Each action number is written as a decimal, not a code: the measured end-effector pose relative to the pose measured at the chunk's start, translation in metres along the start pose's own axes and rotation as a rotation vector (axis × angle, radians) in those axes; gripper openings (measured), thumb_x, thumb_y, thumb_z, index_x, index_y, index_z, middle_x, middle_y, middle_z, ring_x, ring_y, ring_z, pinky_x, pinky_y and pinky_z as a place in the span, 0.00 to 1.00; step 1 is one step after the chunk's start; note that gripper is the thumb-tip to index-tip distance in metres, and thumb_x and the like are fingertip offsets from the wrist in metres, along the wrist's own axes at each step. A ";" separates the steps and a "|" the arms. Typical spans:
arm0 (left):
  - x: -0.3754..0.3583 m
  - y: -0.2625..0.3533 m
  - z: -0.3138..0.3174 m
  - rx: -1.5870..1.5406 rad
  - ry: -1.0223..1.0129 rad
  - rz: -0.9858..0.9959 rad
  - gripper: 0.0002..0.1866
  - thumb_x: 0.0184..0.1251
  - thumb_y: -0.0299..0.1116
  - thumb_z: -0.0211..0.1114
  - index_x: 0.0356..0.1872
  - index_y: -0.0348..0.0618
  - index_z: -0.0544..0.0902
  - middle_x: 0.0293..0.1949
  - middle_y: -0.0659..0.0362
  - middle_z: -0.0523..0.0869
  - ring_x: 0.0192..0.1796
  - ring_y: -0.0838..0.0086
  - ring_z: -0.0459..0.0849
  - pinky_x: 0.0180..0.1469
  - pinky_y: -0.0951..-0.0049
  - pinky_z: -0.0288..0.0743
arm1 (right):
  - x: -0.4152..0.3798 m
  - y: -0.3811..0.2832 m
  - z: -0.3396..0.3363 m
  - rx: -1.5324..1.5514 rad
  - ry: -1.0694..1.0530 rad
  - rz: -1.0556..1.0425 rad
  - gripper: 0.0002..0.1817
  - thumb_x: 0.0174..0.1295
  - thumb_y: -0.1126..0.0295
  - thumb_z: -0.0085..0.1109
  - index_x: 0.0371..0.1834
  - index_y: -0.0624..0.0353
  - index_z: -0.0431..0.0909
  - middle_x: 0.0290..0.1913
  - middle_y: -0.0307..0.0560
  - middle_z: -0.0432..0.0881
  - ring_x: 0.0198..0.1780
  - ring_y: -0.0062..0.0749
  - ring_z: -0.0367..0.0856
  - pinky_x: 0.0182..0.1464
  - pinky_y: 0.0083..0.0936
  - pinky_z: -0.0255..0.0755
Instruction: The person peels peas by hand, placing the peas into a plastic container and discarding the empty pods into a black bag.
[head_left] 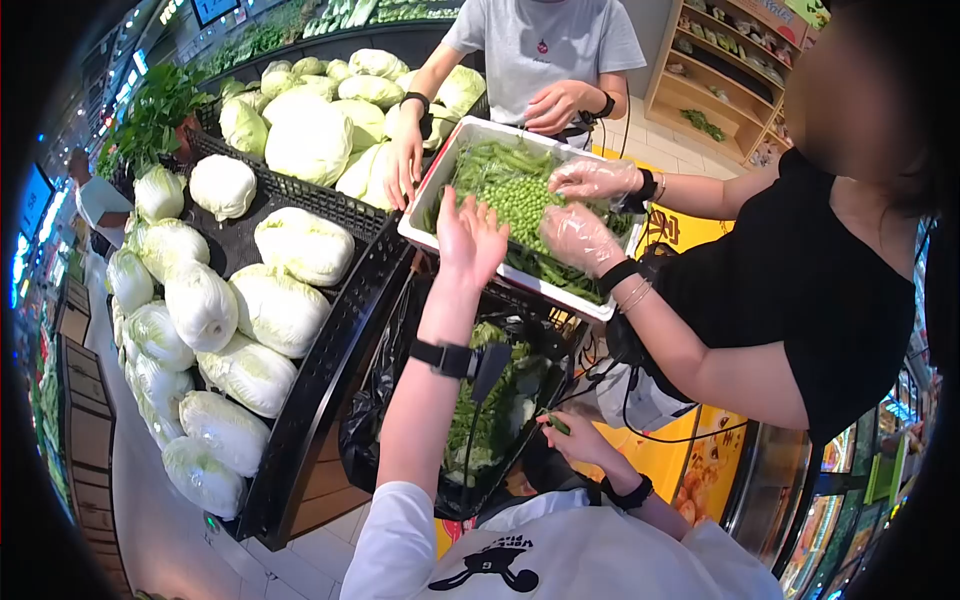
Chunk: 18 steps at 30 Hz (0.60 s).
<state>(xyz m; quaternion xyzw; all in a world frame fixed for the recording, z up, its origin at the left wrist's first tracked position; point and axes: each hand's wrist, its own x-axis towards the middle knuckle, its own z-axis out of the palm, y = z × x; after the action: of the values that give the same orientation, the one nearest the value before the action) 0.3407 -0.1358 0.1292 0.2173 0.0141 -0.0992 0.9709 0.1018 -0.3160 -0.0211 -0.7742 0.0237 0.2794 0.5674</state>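
My left hand reaches up over the near rim of a white tray holding shelled green peas and pea pods; its fingers are spread and it holds nothing. My right hand stays low near my chest and pinches a green pea pod. Below the tray hangs a black bag filled with green pod shells. A black band with a small device is on each of my wrists.
A person in black on the right has two plastic-gloved hands in the tray. A person in a grey shirt stands behind it, one hand on the tray's far-left rim. Napa cabbages fill a black display on the left.
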 end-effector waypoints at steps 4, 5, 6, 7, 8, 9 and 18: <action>-0.009 -0.013 -0.033 -0.142 -0.018 -0.018 0.43 0.66 0.53 0.44 0.67 0.36 0.32 0.69 0.43 0.33 0.72 0.61 0.32 0.71 0.62 0.33 | 0.005 0.000 -0.003 0.084 0.044 -0.047 0.13 0.62 0.66 0.52 0.48 0.59 0.74 0.23 0.36 0.74 0.25 0.16 0.71 0.30 0.16 0.66; -0.012 -0.011 -0.046 -0.270 -0.020 0.003 0.39 0.67 0.50 0.45 0.67 0.37 0.38 0.69 0.44 0.39 0.72 0.61 0.39 0.70 0.63 0.39 | 0.006 -0.003 -0.003 0.084 0.042 -0.065 0.13 0.62 0.66 0.52 0.47 0.60 0.74 0.23 0.36 0.73 0.24 0.16 0.71 0.28 0.16 0.66; -0.020 -0.010 -0.055 -0.400 -0.023 0.026 0.36 0.68 0.47 0.47 0.67 0.37 0.43 0.69 0.45 0.45 0.71 0.61 0.45 0.69 0.64 0.46 | 0.006 -0.006 -0.003 0.134 -0.008 0.002 0.13 0.62 0.66 0.52 0.48 0.59 0.70 0.23 0.36 0.72 0.23 0.16 0.68 0.24 0.15 0.62; -0.032 -0.007 -0.061 -0.399 -0.021 0.028 0.36 0.68 0.47 0.47 0.67 0.37 0.43 0.69 0.45 0.45 0.71 0.61 0.45 0.69 0.64 0.46 | 0.007 -0.005 0.000 0.135 -0.011 0.002 0.13 0.62 0.66 0.52 0.48 0.59 0.70 0.23 0.36 0.72 0.23 0.16 0.68 0.24 0.15 0.62; -0.048 -0.004 -0.066 -0.225 -0.032 0.042 0.31 0.68 0.42 0.48 0.65 0.35 0.50 0.65 0.46 0.55 0.68 0.62 0.54 0.67 0.66 0.52 | 0.010 -0.003 0.006 0.171 0.003 -0.025 0.12 0.63 0.66 0.50 0.46 0.59 0.68 0.24 0.36 0.72 0.22 0.15 0.67 0.22 0.15 0.61; -0.066 -0.002 -0.070 -0.049 -0.043 0.056 0.26 0.68 0.38 0.49 0.62 0.33 0.58 0.60 0.47 0.65 0.64 0.64 0.63 0.64 0.67 0.59 | 0.012 -0.002 0.012 0.207 0.016 -0.052 0.11 0.64 0.66 0.49 0.45 0.58 0.66 0.24 0.36 0.71 0.21 0.15 0.65 0.21 0.14 0.59; -0.260 0.002 -0.113 1.688 -0.092 -0.040 0.14 0.59 0.38 0.61 0.23 0.37 0.75 0.18 0.56 0.74 0.21 0.70 0.74 0.24 0.72 0.65 | 0.007 -0.059 0.075 0.156 -0.295 -0.298 0.08 0.63 0.67 0.50 0.35 0.59 0.65 0.23 0.37 0.71 0.22 0.15 0.65 0.24 0.18 0.60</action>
<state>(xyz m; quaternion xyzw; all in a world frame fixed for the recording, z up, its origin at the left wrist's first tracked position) 0.0882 -0.0381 0.0463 0.8651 -0.1006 -0.1024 0.4806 0.0983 -0.2262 0.0112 -0.6737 -0.1525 0.3000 0.6579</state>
